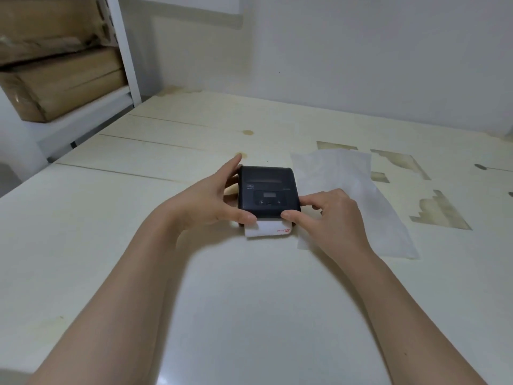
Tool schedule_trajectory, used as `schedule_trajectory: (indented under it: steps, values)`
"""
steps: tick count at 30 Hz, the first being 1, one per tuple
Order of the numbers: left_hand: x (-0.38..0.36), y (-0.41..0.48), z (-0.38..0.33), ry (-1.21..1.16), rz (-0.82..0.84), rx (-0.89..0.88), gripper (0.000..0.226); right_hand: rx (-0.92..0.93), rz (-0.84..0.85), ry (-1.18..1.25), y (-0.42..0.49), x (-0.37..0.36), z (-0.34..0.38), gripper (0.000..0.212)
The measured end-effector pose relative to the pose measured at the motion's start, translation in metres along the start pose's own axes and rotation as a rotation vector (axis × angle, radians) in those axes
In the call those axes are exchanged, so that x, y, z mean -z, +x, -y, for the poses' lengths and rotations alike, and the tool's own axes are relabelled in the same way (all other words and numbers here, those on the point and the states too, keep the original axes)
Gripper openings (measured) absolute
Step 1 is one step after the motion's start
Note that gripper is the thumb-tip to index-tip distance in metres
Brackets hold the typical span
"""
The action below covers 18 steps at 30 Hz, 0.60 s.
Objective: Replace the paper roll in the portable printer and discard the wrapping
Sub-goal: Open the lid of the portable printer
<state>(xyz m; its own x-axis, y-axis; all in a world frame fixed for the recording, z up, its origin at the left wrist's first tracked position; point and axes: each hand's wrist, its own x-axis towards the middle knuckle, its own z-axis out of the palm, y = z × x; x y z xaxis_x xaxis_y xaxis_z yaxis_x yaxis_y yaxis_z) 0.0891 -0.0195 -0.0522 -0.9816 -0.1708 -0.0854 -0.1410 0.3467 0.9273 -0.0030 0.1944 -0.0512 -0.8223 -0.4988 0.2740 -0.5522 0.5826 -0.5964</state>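
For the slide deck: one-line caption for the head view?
Both hands hold black portable printer, paper tab protruding; wrapping beside it.

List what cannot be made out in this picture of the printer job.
- Paper roll: hidden inside the closed printer; only a paper strip sticks out the near edge.
- Red print on the strip: too small to read.
- Printer screen and buttons: too small and blurred.
- Printer sides: covered by the left hand and right hand.
- Wrapping: its near left part lies behind the right hand.
- Any bin: out of frame.
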Motion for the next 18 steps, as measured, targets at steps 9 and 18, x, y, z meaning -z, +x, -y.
schedule_trajectory:
  steps: [9,18]
  values:
    - [-0.007,0.002,-0.009,-0.146,-0.249,-0.012,0.086,0.178,-0.126,0.216,0.004,-0.003,-0.002,0.032]
    - [-0.03,0.02,-0.011,-0.301,-0.611,-0.004,0.08,0.18,-0.078,0.397,0.005,-0.008,-0.005,0.037]
